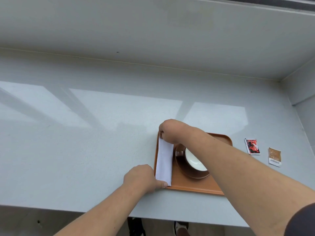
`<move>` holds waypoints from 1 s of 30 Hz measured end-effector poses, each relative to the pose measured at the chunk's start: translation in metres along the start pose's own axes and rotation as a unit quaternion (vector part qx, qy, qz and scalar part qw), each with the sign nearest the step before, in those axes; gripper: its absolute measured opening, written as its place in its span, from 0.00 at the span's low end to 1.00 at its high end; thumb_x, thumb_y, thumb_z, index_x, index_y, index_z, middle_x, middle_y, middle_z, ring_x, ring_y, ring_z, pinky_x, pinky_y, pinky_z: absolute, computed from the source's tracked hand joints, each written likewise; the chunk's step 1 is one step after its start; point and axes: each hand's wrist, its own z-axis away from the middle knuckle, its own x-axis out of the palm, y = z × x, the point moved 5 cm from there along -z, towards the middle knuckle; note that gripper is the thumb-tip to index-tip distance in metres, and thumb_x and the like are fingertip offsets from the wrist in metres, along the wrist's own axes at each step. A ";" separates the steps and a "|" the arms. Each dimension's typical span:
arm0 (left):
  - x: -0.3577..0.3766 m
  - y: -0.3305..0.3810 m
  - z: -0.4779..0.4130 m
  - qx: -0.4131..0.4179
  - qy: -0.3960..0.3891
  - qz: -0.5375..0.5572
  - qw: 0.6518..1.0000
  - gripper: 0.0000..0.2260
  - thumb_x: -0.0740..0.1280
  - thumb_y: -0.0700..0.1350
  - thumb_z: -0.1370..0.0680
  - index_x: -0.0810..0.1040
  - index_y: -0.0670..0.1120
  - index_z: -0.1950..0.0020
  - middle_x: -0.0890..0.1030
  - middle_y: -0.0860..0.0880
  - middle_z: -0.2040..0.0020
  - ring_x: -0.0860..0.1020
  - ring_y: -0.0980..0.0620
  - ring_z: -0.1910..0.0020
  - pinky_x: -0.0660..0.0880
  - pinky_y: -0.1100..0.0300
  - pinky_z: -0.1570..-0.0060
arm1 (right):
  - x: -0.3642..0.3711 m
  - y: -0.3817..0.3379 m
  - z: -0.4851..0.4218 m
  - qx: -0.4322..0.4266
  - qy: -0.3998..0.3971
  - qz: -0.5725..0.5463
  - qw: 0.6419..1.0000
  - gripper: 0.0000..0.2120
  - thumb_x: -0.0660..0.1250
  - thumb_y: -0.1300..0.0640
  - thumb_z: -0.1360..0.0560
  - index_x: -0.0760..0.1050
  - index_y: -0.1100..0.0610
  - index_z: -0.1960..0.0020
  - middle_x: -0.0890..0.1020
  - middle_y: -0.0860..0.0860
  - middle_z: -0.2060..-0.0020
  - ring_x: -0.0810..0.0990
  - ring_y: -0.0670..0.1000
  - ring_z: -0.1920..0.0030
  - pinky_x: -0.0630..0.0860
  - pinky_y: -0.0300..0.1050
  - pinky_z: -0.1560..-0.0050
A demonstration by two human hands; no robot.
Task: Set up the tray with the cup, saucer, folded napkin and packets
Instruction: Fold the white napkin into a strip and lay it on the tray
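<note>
An orange tray (192, 186) lies on the grey counter. Along its left edge lies a white folded napkin (164, 160), a long strip. My left hand (141, 178) pinches the napkin's near end and my right hand (168, 131) grips its far end. To the right of the napkin on the tray sits a brown saucer (190, 172), with a brown cup (194, 159), white inside, on it; my right forearm covers part of both. A red packet (252, 146) and a brown packet (274, 156) lie on the counter right of the tray.
The grey counter (85, 142) meets a wall at the back and a side wall at the far right. Its front edge runs below the tray, with floor and shoes visible underneath.
</note>
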 end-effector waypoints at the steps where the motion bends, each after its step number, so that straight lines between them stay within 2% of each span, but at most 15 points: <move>1: 0.000 0.001 0.000 0.000 -0.002 -0.003 1.000 0.29 0.70 0.76 0.39 0.71 0.51 0.66 0.76 0.54 0.67 0.74 0.54 0.67 0.66 0.58 0.70 | 0.001 0.000 -0.001 -0.001 -0.002 0.008 1.000 0.14 0.57 0.63 0.20 0.81 0.62 0.44 0.84 0.56 0.49 0.79 0.56 0.53 0.79 0.51 0.49; 5: -0.001 0.002 -0.002 0.001 -0.015 -0.015 1.000 0.29 0.70 0.76 0.38 0.72 0.51 0.64 0.77 0.53 0.64 0.76 0.53 0.63 0.68 0.58 0.68 | 0.006 -0.005 -0.008 0.011 -0.019 0.051 0.998 0.09 0.58 0.65 0.22 0.76 0.58 0.56 0.76 0.52 0.61 0.72 0.55 0.61 0.72 0.47 0.60; 8: 0.000 0.002 -0.005 0.002 -0.019 -0.013 1.000 0.29 0.70 0.76 0.39 0.72 0.51 0.64 0.78 0.53 0.63 0.77 0.53 0.62 0.69 0.58 0.67 | 0.007 -0.005 -0.012 0.010 -0.014 0.050 0.999 0.09 0.58 0.66 0.23 0.74 0.57 0.57 0.75 0.51 0.62 0.72 0.54 0.61 0.71 0.45 0.62; 10: 0.003 0.001 -0.007 0.003 -0.026 -0.011 1.000 0.29 0.70 0.76 0.39 0.72 0.51 0.64 0.78 0.53 0.64 0.77 0.53 0.63 0.68 0.58 0.68 | 0.009 -0.003 -0.012 0.007 -0.008 0.053 0.999 0.10 0.58 0.67 0.25 0.72 0.57 0.61 0.73 0.51 0.66 0.71 0.54 0.63 0.68 0.44 0.66; 13: 0.000 0.001 -0.009 0.007 -0.028 -0.015 0.999 0.32 0.65 0.80 0.42 0.73 0.50 0.65 0.77 0.53 0.66 0.76 0.53 0.65 0.68 0.57 0.68 | 0.010 -0.003 -0.012 0.006 -0.007 0.052 0.999 0.12 0.58 0.67 0.26 0.68 0.56 0.65 0.70 0.50 0.68 0.69 0.54 0.65 0.64 0.43 0.70; 17: -0.035 0.006 -0.019 0.008 0.090 -0.001 0.996 0.38 0.52 0.84 0.41 0.75 0.50 0.68 0.79 0.52 0.67 0.77 0.52 0.67 0.68 0.57 0.70 | 0.011 -0.003 -0.012 0.012 -0.001 0.046 0.999 0.11 0.59 0.66 0.24 0.70 0.56 0.64 0.72 0.50 0.67 0.70 0.53 0.66 0.66 0.43 0.69; 19: -0.053 0.013 -0.028 0.006 0.127 -0.002 0.992 0.39 0.49 0.84 0.40 0.77 0.50 0.69 0.80 0.52 0.68 0.77 0.52 0.67 0.68 0.57 0.70 | 0.012 -0.003 -0.012 0.016 -0.003 0.042 0.999 0.11 0.59 0.66 0.25 0.71 0.56 0.63 0.73 0.50 0.67 0.70 0.52 0.68 0.67 0.43 0.69; 24: -0.070 0.022 -0.046 -0.002 0.118 -0.041 0.992 0.34 0.57 0.82 0.38 0.76 0.51 0.66 0.80 0.53 0.66 0.76 0.53 0.67 0.67 0.58 0.71 | 0.014 -0.003 -0.013 0.017 -0.008 0.049 0.999 0.12 0.59 0.68 0.26 0.68 0.55 0.65 0.71 0.50 0.69 0.67 0.51 0.70 0.64 0.44 0.72; 30: -0.043 0.013 -0.023 0.004 0.068 -0.096 0.993 0.35 0.62 0.83 0.46 0.78 0.51 0.66 0.80 0.53 0.68 0.77 0.53 0.68 0.68 0.58 0.71 | 0.011 -0.002 -0.012 0.005 -0.006 0.042 0.999 0.09 0.58 0.68 0.25 0.72 0.57 0.60 0.72 0.51 0.65 0.69 0.55 0.64 0.66 0.44 0.69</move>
